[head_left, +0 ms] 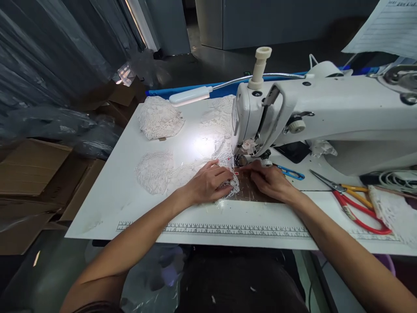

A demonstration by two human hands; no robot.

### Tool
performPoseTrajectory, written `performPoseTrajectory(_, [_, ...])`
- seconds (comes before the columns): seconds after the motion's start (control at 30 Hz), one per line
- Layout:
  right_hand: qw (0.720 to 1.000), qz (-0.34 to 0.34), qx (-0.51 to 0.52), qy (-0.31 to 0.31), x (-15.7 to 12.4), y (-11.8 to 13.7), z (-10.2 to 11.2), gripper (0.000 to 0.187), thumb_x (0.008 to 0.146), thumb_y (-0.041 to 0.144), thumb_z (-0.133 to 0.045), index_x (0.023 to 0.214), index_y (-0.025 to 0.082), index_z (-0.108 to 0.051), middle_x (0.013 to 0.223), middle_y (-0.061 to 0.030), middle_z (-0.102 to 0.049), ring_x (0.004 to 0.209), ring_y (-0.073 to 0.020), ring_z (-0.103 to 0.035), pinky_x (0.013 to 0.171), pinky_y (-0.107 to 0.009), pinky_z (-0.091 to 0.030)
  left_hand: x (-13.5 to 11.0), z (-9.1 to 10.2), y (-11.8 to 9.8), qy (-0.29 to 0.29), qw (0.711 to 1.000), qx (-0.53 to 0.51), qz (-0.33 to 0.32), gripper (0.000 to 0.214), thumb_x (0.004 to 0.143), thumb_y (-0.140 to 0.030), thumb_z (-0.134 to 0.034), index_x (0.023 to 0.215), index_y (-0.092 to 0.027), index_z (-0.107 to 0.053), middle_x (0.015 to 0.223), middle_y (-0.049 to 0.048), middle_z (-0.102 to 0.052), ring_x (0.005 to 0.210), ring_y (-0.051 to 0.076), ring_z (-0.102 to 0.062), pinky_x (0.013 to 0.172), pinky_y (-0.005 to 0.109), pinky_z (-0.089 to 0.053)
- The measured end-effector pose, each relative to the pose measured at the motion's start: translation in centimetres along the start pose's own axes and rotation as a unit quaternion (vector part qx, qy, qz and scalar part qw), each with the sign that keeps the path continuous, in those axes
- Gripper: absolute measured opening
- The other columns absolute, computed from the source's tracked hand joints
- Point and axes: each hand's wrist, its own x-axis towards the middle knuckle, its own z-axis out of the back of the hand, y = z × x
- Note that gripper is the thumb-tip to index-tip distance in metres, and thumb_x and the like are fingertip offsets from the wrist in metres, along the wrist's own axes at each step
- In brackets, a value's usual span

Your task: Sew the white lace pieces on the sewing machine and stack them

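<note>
White lace fabric (189, 169) lies on the sewing table, its right end reaching under the needle area of a white sewing machine (243, 117). Curled over that end, my left hand (211, 181) grips the lace with bent fingers. My right hand (269, 179) rests on the brown plate (249, 191) just right of the needle, its thumb and forefinger pinched together. What those fingertips hold, if anything, is too small to make out. A small red-and-white mark (236, 173) shows at the edge of the lace between both hands.
More lace pieces (159, 117) lie at the table's back left. Blue thread snips (291, 173) and red-and-yellow-handled scissors (355, 204) lie to the right. A lamp (190, 95) lights the cloth. A printed ruler (228, 231) runs along the front edge; cardboard boxes (32, 169) stand left.
</note>
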Motion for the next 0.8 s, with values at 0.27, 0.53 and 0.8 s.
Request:
performPoseTrajectory(0.27, [0.983, 0.123, -0.132, -0.041, -0.5, 0.9, -1.2, 0.041, 0.093, 0.024, -0.042, 0.128, 0.028, -0.062, 0.108, -0.0102, -0.061, 0.081, -0.0187, -0.059, 0.066, -0.030, -0.047, 0.1, -0.1, -0.3, -0.009, 0.998, 0.062, -0.022, 0.015, 0.095, -0.023, -0.052, 0.093, -0.020, -0.066, 0.105, 0.0034, -0.067, 0.091, 0.014, -0.064, 0.109, 0.047, -0.037])
performPoseTrajectory(0.53, [0.978, 0.123, -0.163, -0.052, -0.6, 0.8, -2.0, 0.037, 0.095, 0.027, -0.042, 0.125, 0.029, -0.063, 0.107, -0.0122, -0.060, 0.085, -0.0226, -0.058, 0.072, -0.036, -0.048, 0.4, -0.3, -0.5, -0.035, 0.993, 0.099, -0.061, 0.013, 0.092, -0.018, -0.056, 0.084, -0.020, -0.065, 0.092, 0.0020, -0.067, 0.085, 0.014, -0.063, 0.103, 0.045, -0.045])
performPoseTrajectory(0.8, [0.987, 0.101, -0.108, -0.061, -1.1, 0.7, -2.0, 0.041, 0.095, 0.025, -0.040, 0.132, 0.027, -0.059, 0.108, -0.0120, -0.060, 0.090, -0.0231, -0.059, 0.077, -0.039, -0.051, -0.1, -1.3, -0.1, -0.048, 0.997, 0.018, -0.059, 0.010, 0.093, -0.015, -0.053, 0.090, -0.016, -0.063, 0.093, 0.0037, -0.066, 0.096, 0.015, -0.066, 0.107, 0.050, -0.048])
